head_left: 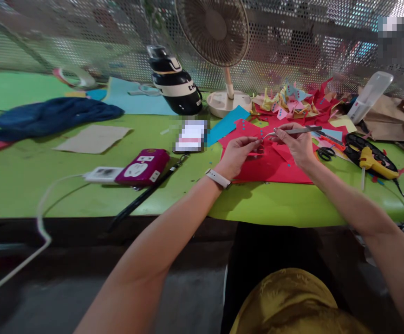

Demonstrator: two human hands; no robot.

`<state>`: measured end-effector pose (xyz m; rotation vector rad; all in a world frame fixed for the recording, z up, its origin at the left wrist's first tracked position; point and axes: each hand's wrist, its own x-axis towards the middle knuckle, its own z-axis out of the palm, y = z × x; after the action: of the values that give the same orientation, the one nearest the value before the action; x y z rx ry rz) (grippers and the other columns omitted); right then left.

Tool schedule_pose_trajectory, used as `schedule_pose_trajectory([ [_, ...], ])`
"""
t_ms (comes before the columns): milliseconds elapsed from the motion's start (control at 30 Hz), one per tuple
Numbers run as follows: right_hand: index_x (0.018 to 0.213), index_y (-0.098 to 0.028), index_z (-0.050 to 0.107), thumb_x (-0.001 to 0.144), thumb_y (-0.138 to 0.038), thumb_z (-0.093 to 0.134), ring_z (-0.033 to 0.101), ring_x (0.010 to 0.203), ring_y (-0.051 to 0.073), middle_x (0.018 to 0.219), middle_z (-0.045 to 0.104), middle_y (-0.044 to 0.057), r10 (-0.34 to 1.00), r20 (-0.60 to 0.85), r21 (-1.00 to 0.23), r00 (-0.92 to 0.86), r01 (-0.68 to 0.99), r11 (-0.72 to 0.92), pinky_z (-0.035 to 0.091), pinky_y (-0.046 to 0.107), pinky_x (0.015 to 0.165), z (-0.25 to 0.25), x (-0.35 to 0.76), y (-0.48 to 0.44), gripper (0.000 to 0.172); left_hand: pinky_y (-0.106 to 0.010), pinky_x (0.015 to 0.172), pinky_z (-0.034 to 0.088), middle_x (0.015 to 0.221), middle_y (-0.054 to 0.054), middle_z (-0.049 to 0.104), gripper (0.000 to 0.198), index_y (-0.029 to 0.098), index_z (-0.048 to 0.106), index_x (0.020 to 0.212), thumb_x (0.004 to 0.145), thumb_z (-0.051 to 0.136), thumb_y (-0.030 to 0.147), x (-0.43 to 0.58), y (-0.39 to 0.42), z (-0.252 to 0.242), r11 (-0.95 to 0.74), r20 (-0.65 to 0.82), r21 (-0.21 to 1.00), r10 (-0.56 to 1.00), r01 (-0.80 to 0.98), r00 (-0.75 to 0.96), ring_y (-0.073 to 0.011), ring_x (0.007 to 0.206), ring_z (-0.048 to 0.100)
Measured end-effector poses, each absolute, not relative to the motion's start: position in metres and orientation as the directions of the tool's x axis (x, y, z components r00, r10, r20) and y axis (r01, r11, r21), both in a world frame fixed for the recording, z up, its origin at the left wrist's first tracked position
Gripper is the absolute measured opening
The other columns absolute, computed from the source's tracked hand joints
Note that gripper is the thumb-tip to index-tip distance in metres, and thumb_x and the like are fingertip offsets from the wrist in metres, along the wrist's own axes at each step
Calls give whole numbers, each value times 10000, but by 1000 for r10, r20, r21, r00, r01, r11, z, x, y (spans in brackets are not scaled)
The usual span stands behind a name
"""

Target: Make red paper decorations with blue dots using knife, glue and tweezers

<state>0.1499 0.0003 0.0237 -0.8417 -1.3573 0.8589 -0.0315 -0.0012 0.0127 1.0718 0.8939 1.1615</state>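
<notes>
My right hand [297, 144] is closed round a pair of metal tweezers [303, 130], whose bent tip points left toward my other hand. My left hand [238, 155], with a pale band on its wrist, has thumb and fingers pinched together at that tip. Whatever sits in this pinch is too small and too close in colour to the paper behind it to make out. Both hands are over a stack of red paper [275, 174]. Small blue dots show on some red pieces, and a blue sheet [230, 124] lies at the left edge.
Folded paper pieces [294, 104] pile up behind the hands. To the right lie black scissors [325, 154] and a yellow glue gun [371, 160] with a cord. A fan [228, 86], bottle [177, 88], phone [190, 136] and purple case [143, 167] stand or lie leftward.
</notes>
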Motion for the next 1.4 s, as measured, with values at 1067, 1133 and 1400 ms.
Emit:
schedule_pose_trajectory([
  [1067, 815, -218, 633, 706, -564, 813, 743, 708, 170, 728, 717, -4, 903, 425, -904, 65, -21, 427, 622, 312, 722, 25, 150, 1, 405, -246, 658, 566, 781, -19, 701, 114, 148, 712, 859, 788, 788, 194, -33, -2, 16, 49, 13, 958, 977, -283, 213, -120, 701, 663],
  [1133, 810, -219, 634, 703, -561, 815, 741, 705, 169, 723, 719, -6, 903, 424, -904, 66, -21, 426, 622, 312, 718, 25, 150, 0, 401, -244, 652, 565, 783, -20, 704, 85, 149, 715, 857, 800, 771, 178, -32, -2, 16, 51, 10, 957, 978, -286, 210, -120, 701, 662],
  [1400, 823, -223, 632, 731, -554, 795, 746, 728, 175, 739, 727, 3, 903, 427, -904, 46, -9, 427, 622, 319, 716, 23, 150, 0, 381, -249, 652, 570, 777, -19, 707, 53, 160, 720, 850, 809, 753, 163, -32, -2, 15, 52, 7, 960, 978, -275, 210, -124, 697, 665],
])
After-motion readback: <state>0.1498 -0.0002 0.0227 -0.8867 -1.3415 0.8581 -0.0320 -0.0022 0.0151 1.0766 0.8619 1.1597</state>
